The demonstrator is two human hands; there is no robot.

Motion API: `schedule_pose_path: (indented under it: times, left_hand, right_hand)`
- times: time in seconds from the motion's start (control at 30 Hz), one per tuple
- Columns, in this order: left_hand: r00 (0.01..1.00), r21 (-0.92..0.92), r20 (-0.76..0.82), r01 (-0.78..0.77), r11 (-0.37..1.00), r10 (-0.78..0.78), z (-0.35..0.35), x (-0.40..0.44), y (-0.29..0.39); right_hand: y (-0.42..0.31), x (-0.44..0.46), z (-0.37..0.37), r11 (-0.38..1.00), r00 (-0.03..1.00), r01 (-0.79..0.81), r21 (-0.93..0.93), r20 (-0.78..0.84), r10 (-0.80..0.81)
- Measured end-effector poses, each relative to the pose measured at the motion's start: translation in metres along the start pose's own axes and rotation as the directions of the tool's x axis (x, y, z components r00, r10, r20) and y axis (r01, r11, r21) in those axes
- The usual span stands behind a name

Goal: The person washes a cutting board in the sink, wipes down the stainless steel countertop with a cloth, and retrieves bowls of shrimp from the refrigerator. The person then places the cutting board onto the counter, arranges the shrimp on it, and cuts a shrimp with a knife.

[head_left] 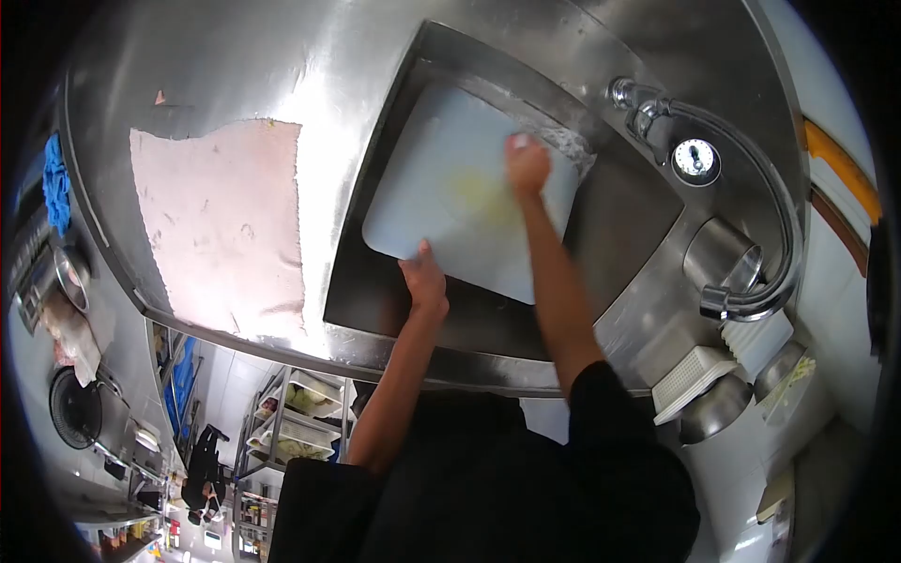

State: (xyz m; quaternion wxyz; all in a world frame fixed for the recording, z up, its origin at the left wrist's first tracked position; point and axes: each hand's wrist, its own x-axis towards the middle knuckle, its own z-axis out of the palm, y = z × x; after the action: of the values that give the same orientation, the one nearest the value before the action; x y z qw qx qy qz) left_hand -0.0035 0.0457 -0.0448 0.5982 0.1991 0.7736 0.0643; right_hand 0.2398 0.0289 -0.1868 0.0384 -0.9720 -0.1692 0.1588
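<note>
A large pale-blue cutting board [413, 197] lies tilted across the metal sink [352, 291], with a yellowish smear near its middle. My left hand [425, 283] grips the board's near edge, thumb on top and the other fingers mostly hidden beneath. Over the board's right side is my right hand [528, 169], closed and slightly blurred by motion. A small whitish patch shows at its fingers, but I cannot make out what it holds, if anything. Wet suds [568, 143] gather at the board's far right edge.
A faucet with a flexible hose [784, 197] arches right of the sink, beside a metal pot [723, 253]. White baskets [693, 380] and metal bowls [715, 410] stand lower right. A pinkish sheet [221, 225] lies on the left counter. Another person [204, 474] stands far behind.
</note>
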Motion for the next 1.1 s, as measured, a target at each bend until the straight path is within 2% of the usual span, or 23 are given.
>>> schedule_pose_path:
  times: [0.03, 0.07, 0.13, 0.23, 0.27, 0.3, 0.37, 0.47, 0.53, 0.63, 0.67, 0.7, 0.73, 0.8, 0.83, 0.87, 0.93, 1.0, 1.03, 1.07, 1.1]
  left_hand:
    - [1.000, -0.005, -0.004, 0.004, 1.000, -0.004, 0.012, -0.003, 0.016]
    - [1.000, -0.034, 0.025, 0.006, 0.999, -0.005, 0.019, -0.001, 0.029]
    - [0.997, -0.063, 0.066, 0.032, 0.997, -0.028, 0.011, 0.000, 0.042]
    - [0.999, -0.032, 0.052, 0.010, 0.999, -0.008, 0.002, 0.018, 0.009]
    - [0.997, -0.041, 0.065, -0.035, 0.999, 0.037, 0.003, 0.014, 0.004]
    - [0.994, -0.048, 0.077, -0.072, 0.996, 0.075, 0.004, 0.006, -0.004]
    - [0.990, -0.055, 0.101, -0.097, 0.994, 0.102, 0.011, -0.001, -0.011]
    - [0.994, -0.029, 0.090, -0.054, 0.998, 0.056, 0.013, -0.010, 0.002]
    - [0.997, 0.017, 0.070, -0.021, 1.000, 0.019, 0.013, -0.013, 0.020]
    - [0.990, -0.022, 0.132, -0.052, 0.998, 0.054, -0.004, 0.008, -0.001]
    - [0.988, 0.034, 0.136, -0.077, 0.996, 0.072, -0.005, 0.009, -0.001]
    - [0.986, 0.086, 0.138, -0.102, 0.991, 0.089, -0.006, 0.008, -0.002]
    - [0.985, 0.140, 0.137, -0.123, 0.983, 0.103, -0.009, 0.007, -0.004]
    - [0.962, 0.147, 0.244, -0.161, 0.976, 0.122, -0.016, 0.014, -0.008]
    - [0.945, 0.151, 0.301, -0.178, 0.972, 0.126, -0.021, 0.015, -0.010]
    - [0.952, 0.125, 0.290, -0.136, 0.983, 0.095, -0.021, 0.016, -0.009]
    - [0.959, 0.072, 0.283, -0.049, 0.996, 0.027, -0.019, 0.019, -0.007]
    - [0.937, 0.095, 0.344, -0.101, 0.990, 0.062, -0.022, 0.020, -0.001]
    - [0.923, 0.102, 0.375, -0.130, 0.986, 0.083, -0.021, 0.020, 0.001]
    - [0.936, 0.072, 0.346, -0.092, 0.993, 0.062, -0.021, 0.016, -0.001]
    - [0.944, 0.047, 0.327, -0.062, 0.997, 0.043, -0.021, 0.013, 0.000]
  right_hand:
    - [-0.038, -0.035, -0.012, 0.994, 0.994, 0.106, 0.001, 0.013, -0.106]
    - [-0.056, -0.068, -0.018, 0.977, 0.975, 0.187, 0.104, 0.103, -0.197]
    - [-0.065, -0.136, -0.043, 0.854, 0.851, 0.466, 0.232, 0.145, -0.504]
    - [0.000, -0.109, -0.045, 0.572, 0.642, 0.764, 0.299, -0.265, -0.720]
    - [0.036, -0.073, -0.033, 0.775, 0.820, 0.553, 0.304, -0.036, -0.571]
    - [0.059, -0.034, -0.016, 0.923, 0.917, 0.302, 0.239, 0.193, -0.350]
    - [0.037, 0.018, -0.012, 0.986, 0.983, 0.164, 0.029, 0.085, -0.166]
    - [-0.032, -0.034, -0.012, 0.975, 0.972, 0.220, 0.016, 0.078, -0.221]
    - [-0.067, -0.105, -0.047, 0.812, 0.839, 0.537, 0.229, -0.037, -0.544]
    - [-0.049, -0.080, -0.035, 0.786, 0.777, 0.532, 0.315, 0.186, -0.601]
    - [-0.044, -0.045, -0.016, 0.849, 0.825, 0.487, 0.205, 0.211, -0.524]
    - [-0.052, -0.015, -0.019, 0.872, 0.879, 0.468, 0.142, 0.031, -0.476]
    - [-0.064, 0.015, -0.018, 0.926, 0.930, 0.347, 0.148, 0.070, -0.360]
    - [-0.090, 0.036, -0.005, 0.942, 0.947, 0.319, 0.107, -0.076, -0.312]
    - [-0.099, 0.023, -0.002, 0.942, 0.953, 0.303, 0.144, -0.039, -0.301]
    - [-0.114, 0.016, 0.001, 0.938, 0.954, 0.297, 0.177, -0.019, -0.299]
    - [-0.132, -0.035, 0.004, 0.768, 0.885, 0.422, 0.482, -0.035, -0.464]
    - [-0.150, -0.110, -0.036, 0.713, 0.772, 0.530, 0.459, 0.086, -0.630]
    - [-0.145, -0.131, -0.052, 0.645, 0.716, 0.546, 0.535, 0.100, -0.691]
    - [-0.138, -0.149, -0.063, 0.572, 0.655, 0.551, 0.608, 0.111, -0.748]
    - [-0.117, -0.156, -0.068, 0.553, 0.676, 0.504, 0.663, 0.096, -0.731]
